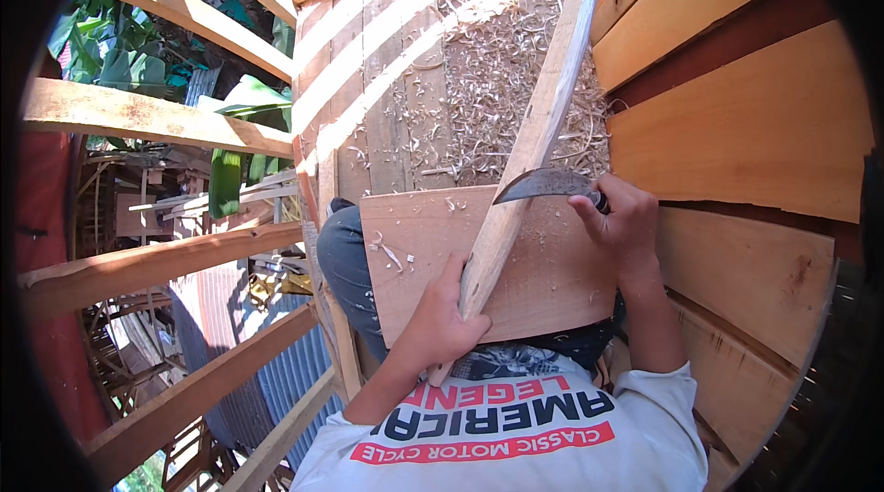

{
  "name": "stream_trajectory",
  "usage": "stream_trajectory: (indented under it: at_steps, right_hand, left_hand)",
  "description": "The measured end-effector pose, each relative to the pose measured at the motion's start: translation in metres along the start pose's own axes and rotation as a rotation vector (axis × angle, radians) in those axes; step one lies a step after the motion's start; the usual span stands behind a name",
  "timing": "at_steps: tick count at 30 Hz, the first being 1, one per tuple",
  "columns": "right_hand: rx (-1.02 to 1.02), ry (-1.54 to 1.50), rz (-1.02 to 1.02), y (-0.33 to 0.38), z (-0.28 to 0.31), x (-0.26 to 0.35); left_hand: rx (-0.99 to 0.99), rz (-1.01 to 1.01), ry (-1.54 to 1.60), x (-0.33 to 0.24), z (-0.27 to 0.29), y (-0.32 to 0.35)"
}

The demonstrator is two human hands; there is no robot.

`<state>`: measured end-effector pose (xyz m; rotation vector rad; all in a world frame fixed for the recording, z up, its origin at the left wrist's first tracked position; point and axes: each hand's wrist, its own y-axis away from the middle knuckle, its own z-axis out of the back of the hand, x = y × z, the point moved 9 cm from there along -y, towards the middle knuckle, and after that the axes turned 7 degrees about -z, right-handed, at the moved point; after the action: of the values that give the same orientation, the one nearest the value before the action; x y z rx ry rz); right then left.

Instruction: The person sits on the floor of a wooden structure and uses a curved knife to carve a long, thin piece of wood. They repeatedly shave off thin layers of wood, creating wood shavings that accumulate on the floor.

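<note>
Right hand (619, 220) closed around the handle of a curved knife (545, 185); blade runs left from the fist, edge resting on a long wooden stave (531, 142). Left hand (444, 317) clamped on the stave's near end, below and left of the right hand. Stave lies slanted across a flat board (405, 253) on the lap (far end points away, up-right). Beyond both hands: wood shavings (497, 59) over plank floor (368, 96). Plank wall (755, 124) right of the knife hand.
</note>
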<state>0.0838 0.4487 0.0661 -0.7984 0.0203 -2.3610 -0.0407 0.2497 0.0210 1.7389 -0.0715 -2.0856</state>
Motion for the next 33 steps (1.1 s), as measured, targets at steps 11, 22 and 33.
stream_trajectory:
  at_steps: [11, 22, 33]
  right_hand:
    - [-0.1, 0.179, 0.005, -0.046, -0.003, -0.025]
    - [-0.036, -0.282, -0.276, -0.102, 0.006, -0.072]
    - [0.113, 0.181, 0.106, -0.023, -0.002, 0.01]
  left_hand:
    - [0.102, 0.028, -0.02, -0.004, -0.001, -0.004]
    - [0.132, -0.025, -0.024, -0.003, -0.001, -0.003]
    - [0.071, -0.013, -0.028, 0.004, 0.0, -0.003]
